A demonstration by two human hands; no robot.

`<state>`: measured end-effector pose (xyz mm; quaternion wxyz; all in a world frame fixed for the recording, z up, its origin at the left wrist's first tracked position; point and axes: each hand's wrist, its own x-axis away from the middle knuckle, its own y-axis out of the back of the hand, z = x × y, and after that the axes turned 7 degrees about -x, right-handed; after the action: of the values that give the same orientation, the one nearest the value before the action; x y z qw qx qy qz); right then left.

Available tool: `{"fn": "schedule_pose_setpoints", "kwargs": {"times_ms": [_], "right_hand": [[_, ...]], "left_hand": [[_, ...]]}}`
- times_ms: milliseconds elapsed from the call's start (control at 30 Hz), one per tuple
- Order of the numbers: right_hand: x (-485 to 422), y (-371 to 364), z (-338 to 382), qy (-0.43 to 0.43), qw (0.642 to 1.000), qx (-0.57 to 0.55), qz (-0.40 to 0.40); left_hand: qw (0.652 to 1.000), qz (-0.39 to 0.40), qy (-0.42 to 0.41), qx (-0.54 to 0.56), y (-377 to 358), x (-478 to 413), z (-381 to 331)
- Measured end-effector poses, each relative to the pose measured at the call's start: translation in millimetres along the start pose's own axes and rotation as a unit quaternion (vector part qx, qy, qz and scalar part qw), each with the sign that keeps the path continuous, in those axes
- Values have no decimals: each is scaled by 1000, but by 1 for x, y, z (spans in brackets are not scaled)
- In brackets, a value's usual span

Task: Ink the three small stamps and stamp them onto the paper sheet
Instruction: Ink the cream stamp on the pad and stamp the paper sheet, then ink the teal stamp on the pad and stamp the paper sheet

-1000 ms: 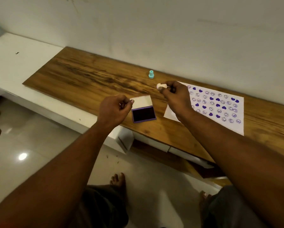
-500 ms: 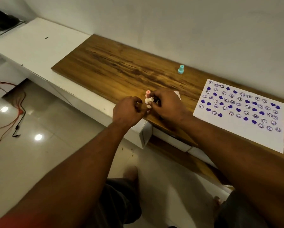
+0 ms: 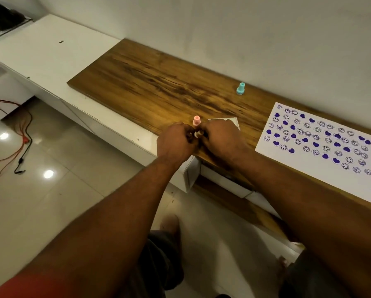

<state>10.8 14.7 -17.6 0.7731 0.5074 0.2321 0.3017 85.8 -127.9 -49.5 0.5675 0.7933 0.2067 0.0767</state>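
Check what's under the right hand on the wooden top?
Only the white lid of the ink pad pokes out behind the right hand; the pad itself is covered. A white stamp sits between both hands' fingers, with a pink stamp just beyond.

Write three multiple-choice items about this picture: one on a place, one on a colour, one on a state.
1. Where does the small teal plastic stamp stand?
A. On the white paper sheet
B. On the wooden board near the wall
C. In a hand

2. What colour are the printed marks on the white paper sheet?
A. Purple
B. Red
C. Green

3. How is the small white stamp held?
A. Lying alone on the board
B. Standing on the sheet
C. Between the left hand and right hand

Answers: 1 B, it stands alone on bare wood; 2 A, hearts and faces are purple; 3 C, both hands' fingertips meet around it.
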Motion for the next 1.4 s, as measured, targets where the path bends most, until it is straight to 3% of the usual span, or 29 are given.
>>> {"fn": "schedule_pose_setpoints", "kwargs": {"times_ms": [267, 400, 600, 767, 1000, 1133, 1200, 1400], "right_hand": [[-11, 1, 14, 57, 970, 231, 53], [-13, -3, 19, 62, 958, 273, 63], [-11, 5, 14, 34, 987, 145, 57], [-1, 20, -1, 12, 999, 8, -50], [-4, 35, -44, -107, 965, -158, -182], [-18, 45, -80, -171, 945, -142, -240], [-32, 51, -95, -185, 954, -96, -217], [-82, 59, -104, -153, 987, 20, -48]], "left_hand": [[999, 32, -2, -16, 6, 0, -6], [999, 39, -9, -35, 6, 1, -6], [999, 15, -12, -31, 1, -1, -3], [1000, -14, 22, -12, -2, -2, 0], [999, 0, 36, 39, -3, -5, 3], [997, -7, 47, 67, 1, -6, 8], [995, -31, 52, 81, 3, -6, 8], [986, -101, 75, 112, 10, -10, 5]]}}
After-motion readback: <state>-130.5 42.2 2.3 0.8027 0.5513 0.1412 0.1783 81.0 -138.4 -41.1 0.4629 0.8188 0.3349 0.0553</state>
